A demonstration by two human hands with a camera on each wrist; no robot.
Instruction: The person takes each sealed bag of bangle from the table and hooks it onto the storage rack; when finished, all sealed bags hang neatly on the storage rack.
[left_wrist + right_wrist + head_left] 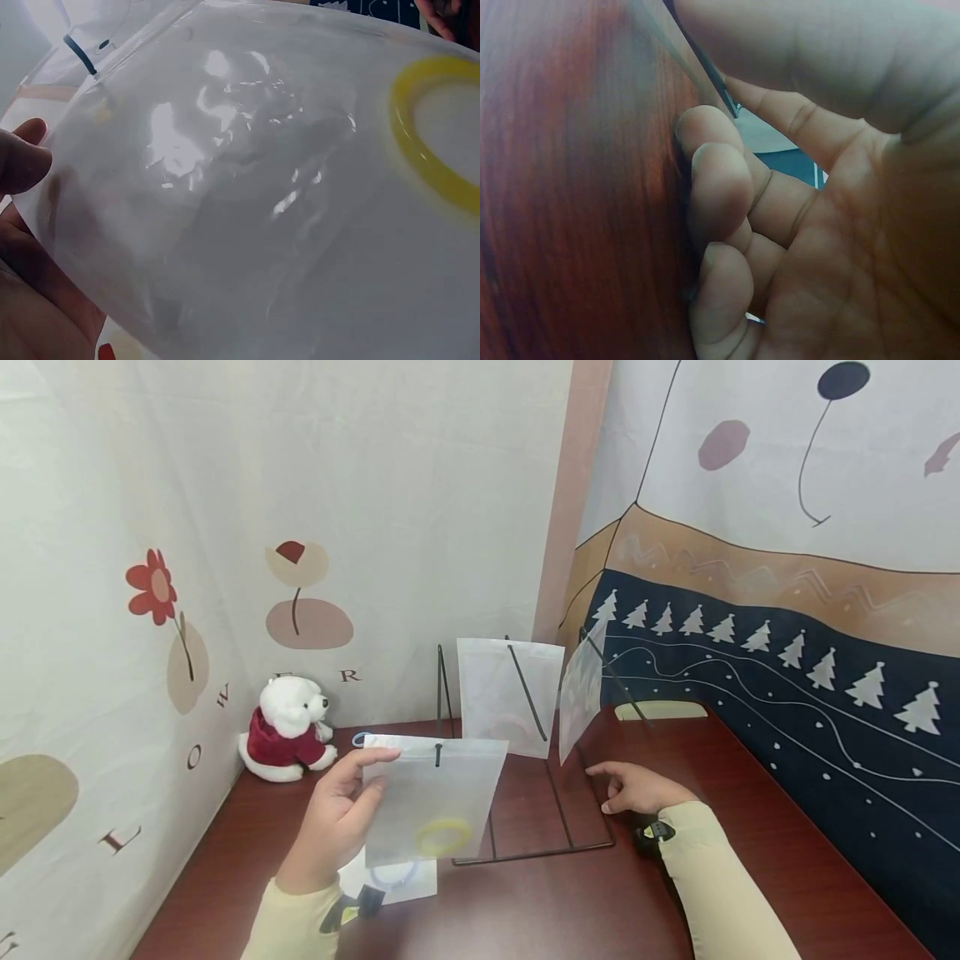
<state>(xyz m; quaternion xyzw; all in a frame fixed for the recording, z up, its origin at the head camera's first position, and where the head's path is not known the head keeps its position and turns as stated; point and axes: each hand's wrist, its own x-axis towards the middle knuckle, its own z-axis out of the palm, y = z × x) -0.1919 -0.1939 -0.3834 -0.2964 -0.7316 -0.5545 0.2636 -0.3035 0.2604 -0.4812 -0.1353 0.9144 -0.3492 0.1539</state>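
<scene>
My left hand (337, 814) pinches the left edge of a translucent zip bag (397, 793) with a yellow ring (444, 837) showing through it. A dark prong of the black wire rack (532, 850) pokes through the bag's top. In the left wrist view the bag (225, 195) fills most of the picture, thumb at its edge. My right hand (645, 789) is low at the rack's right side, index finger and thumb on the base bar. The right wrist view has its other fingers (720, 195) curled against the tabletop; the grip is partly hidden.
Two more bags hang on the rack, a white one (487, 693) at the back and another (581, 697) at right. Below the held bag lies a bag with a blue ring (393, 877). A plush bear (288, 731) sits at the back left of the brown table (540, 910).
</scene>
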